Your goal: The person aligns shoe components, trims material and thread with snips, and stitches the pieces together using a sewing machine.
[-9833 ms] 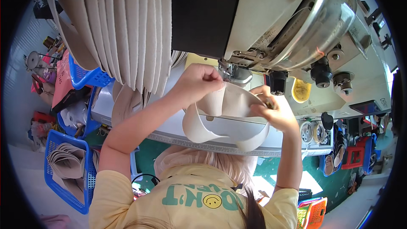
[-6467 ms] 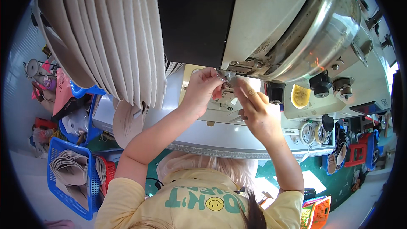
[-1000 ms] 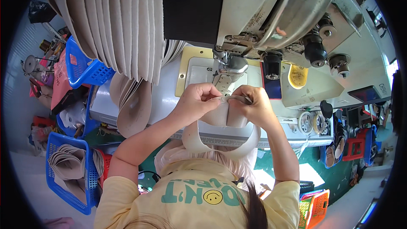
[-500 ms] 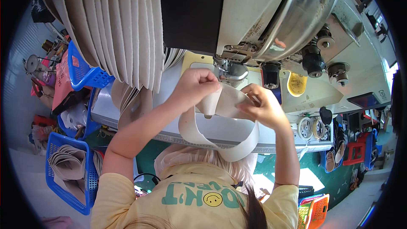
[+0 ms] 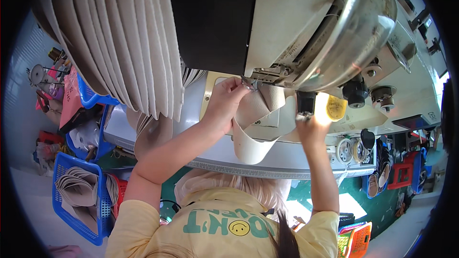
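Note:
A long cream strip of leather-like material (image 5: 252, 144) hangs in a loop under the sewing machine head (image 5: 291, 24), over the pale machine bed. My left hand (image 5: 225, 105) is closed, pinching the strip right beside the small metal foot (image 5: 249, 84) of the machine. Farther right, my right hand (image 5: 313, 131) is raised behind a black knob (image 5: 306, 101), close to the strip's right end. Its fingers are mostly hidden there, and bright light washes out part of the hand.
Many cream pieces (image 5: 129, 43) hang in a row at upper left. A blue basket (image 5: 103, 196) with curled pieces stands lower left. A yellow dish (image 5: 336, 108) sits right of the machine head. An orange basket (image 5: 361, 240) is at lower right.
The strip has moved up under the machine head, and its hanging loop is shorter. My right hand has left the middle of the strip and gone right, behind the knob. My left hand still pinches.

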`<action>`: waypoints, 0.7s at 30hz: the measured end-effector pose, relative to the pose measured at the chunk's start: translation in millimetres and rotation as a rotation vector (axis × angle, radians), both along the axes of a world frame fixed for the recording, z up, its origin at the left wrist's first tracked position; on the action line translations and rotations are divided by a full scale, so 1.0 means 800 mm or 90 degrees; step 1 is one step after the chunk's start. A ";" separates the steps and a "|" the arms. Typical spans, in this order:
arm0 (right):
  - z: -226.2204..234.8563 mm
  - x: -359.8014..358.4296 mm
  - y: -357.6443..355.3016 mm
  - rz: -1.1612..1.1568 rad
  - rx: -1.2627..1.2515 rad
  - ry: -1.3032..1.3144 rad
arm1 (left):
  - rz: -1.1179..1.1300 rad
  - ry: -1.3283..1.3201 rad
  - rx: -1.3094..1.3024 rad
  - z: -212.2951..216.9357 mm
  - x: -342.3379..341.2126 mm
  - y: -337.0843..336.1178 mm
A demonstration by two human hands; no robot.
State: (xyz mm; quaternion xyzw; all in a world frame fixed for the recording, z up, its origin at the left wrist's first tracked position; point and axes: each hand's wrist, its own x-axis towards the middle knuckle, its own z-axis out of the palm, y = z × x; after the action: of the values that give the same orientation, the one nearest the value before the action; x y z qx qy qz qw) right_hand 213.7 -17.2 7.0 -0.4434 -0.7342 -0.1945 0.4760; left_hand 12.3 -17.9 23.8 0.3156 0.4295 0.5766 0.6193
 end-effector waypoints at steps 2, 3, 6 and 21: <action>0.008 -0.013 -0.040 0.151 -0.027 -0.018 | 0.033 -0.033 0.009 -0.003 0.008 -0.006; 0.010 -0.024 -0.060 0.157 -0.057 -0.100 | 0.051 -0.044 0.007 -0.004 0.011 -0.008; 0.018 -0.044 -0.059 0.222 -0.218 -0.110 | 0.032 -0.058 0.030 -0.008 0.011 -0.009; 0.033 -0.009 -0.006 0.216 -0.281 -0.185 | -0.052 0.067 0.066 -0.006 -0.005 -0.003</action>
State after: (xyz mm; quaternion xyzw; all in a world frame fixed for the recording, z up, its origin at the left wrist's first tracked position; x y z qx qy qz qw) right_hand 206.5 -22.3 33.3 -0.3745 -0.8825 -0.0094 0.2843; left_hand 8.2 -20.5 19.1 0.3943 0.4180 0.5550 0.6015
